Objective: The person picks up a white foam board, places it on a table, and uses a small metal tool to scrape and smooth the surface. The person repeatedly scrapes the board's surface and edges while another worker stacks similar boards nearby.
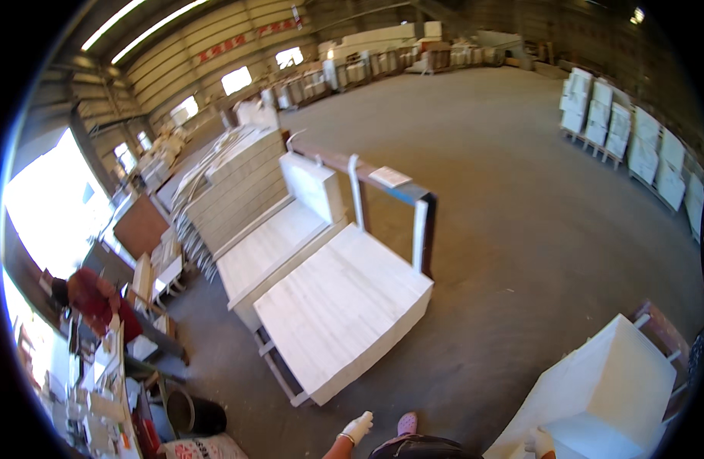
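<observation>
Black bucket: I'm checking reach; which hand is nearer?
Left. The gloved left hand is right of the bucket, apart from it; the right hand, barely visible by the white block, is farther right.

The person's left hand (359,428) wears a white glove (357,430) above a thin wristband (347,437); dark clothing (425,447), dotted pink shoe (407,423).

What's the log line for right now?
white-gloved left hand | holding nothing visible | nearby: pale rectangular block | background: red-clothed person
</observation>
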`<state>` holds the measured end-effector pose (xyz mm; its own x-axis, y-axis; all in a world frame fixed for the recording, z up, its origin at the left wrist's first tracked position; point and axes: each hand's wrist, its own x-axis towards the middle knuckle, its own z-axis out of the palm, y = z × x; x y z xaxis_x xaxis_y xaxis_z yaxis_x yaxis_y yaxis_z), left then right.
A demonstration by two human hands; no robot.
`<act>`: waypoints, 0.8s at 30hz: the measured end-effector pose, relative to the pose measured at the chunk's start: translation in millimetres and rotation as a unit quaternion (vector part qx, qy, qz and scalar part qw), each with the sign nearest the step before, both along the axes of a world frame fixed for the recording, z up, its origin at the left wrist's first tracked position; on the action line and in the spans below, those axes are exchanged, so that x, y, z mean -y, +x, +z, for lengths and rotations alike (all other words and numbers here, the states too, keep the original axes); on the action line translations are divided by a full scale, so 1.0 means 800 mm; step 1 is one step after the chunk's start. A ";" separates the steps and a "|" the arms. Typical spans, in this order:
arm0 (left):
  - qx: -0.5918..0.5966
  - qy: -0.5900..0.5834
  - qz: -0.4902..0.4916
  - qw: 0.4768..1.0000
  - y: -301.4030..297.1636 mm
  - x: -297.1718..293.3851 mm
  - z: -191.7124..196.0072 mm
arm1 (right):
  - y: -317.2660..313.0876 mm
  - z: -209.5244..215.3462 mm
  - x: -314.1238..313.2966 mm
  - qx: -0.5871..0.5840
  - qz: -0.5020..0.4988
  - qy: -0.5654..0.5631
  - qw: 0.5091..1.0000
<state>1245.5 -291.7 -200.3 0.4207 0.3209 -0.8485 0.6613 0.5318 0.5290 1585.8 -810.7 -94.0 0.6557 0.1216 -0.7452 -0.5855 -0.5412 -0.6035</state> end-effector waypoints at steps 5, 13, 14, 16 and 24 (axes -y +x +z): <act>-0.090 0.288 -0.158 0.940 -0.085 -0.077 -0.005 | 0.007 0.004 -0.120 -0.049 0.072 -0.005 0.996; -0.123 0.153 0.201 0.960 -0.180 -0.020 0.051 | -0.009 -0.148 -0.139 -0.148 0.212 0.053 0.965; -0.064 0.100 0.293 0.949 -0.155 -0.015 0.090 | 0.011 -0.168 -0.141 -0.146 0.210 0.058 0.965; -0.059 0.043 0.279 0.958 -0.162 -0.018 0.141 | 0.055 -0.150 -0.200 -0.163 0.340 -0.063 0.924; 0.080 0.014 0.323 0.943 -0.395 0.012 0.030 | 0.055 0.022 -0.520 -0.102 0.212 0.125 0.964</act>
<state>929.7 -301.2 -176.6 0.2523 0.5755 -0.7779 0.1143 0.7806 0.6145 1629.6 -394.7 -76.0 0.3504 0.5381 -0.7666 -0.4649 -0.6106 -0.6411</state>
